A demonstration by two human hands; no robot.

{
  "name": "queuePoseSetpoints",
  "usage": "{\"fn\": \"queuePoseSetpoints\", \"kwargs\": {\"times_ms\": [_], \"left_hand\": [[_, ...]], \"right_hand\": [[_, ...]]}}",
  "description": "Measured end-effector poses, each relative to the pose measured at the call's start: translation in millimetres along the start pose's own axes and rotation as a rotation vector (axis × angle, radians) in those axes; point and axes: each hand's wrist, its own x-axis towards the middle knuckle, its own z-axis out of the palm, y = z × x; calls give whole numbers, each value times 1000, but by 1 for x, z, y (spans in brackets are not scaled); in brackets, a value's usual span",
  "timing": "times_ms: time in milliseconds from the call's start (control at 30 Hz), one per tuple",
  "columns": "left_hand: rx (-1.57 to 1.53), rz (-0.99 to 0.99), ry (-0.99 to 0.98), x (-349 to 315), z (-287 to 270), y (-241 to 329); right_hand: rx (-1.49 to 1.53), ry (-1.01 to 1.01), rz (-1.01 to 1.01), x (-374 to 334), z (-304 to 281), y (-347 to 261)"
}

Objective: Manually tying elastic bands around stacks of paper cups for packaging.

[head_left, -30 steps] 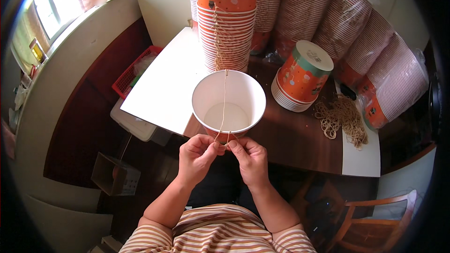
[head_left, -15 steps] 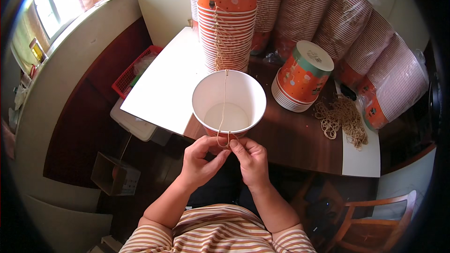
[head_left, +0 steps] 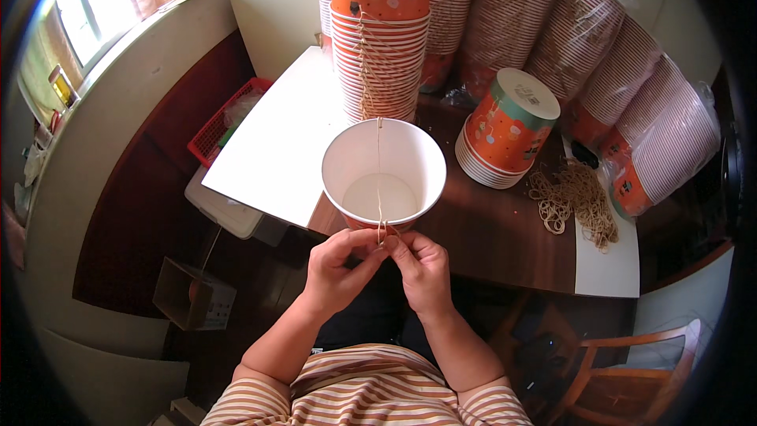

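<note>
A large paper bucket (head_left: 422,166), white inside, stands at the table's front edge with its mouth tilted toward me. Across its opening runs a thin beige cord (head_left: 379,154), from the far rim to the near one. Just below the near rim, my left hand (head_left: 341,268) pinches the cord between thumb and fingers. Close against it, thumb tip nearly touching the left one, my right hand (head_left: 422,268) is closed on the cord too. Fingertips hide the exact shape of the cord between them.
Behind the bucket rises a tall stack of orange buckets (head_left: 380,47) with cords down its side. An upturned short stack (head_left: 509,130) stands right, beside a pile of beige cords (head_left: 579,201). Wrapped bucket stacks (head_left: 583,24) line the back. A wooden chair (head_left: 631,371) is at lower right.
The cord loop at the near rim has been drawn smaller and tighter between my fingertips. Both hands stay in nearly the same place.
</note>
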Motion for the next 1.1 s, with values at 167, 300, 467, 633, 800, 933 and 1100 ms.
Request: {"fn": "queuePoseSetpoints", "kwargs": {"times_ms": [167,300,467,633,800,933,1100], "left_hand": [[-156,-133,-21,-2,0,-1],[-315,-275,-15,-3,0,2],[-372,-322,-11,-3,-1,3],[-415,-339,0,-5,-4,1],[-452,-420,8,-1,-8,6],[-586,-537,-39,3,-12,8],[-729,-752,-132,6,-14,6]], "right_hand": [[-13,12,-24,0,0,2],[-8,47,0,0,-2,5],[100,19,44,1,0,0],[184,-28,53,3,2,-3],[98,28,-7,2,3,-2],[142,9,19,2,4,-6],[233,-7,-5,3,6,-9]]}}
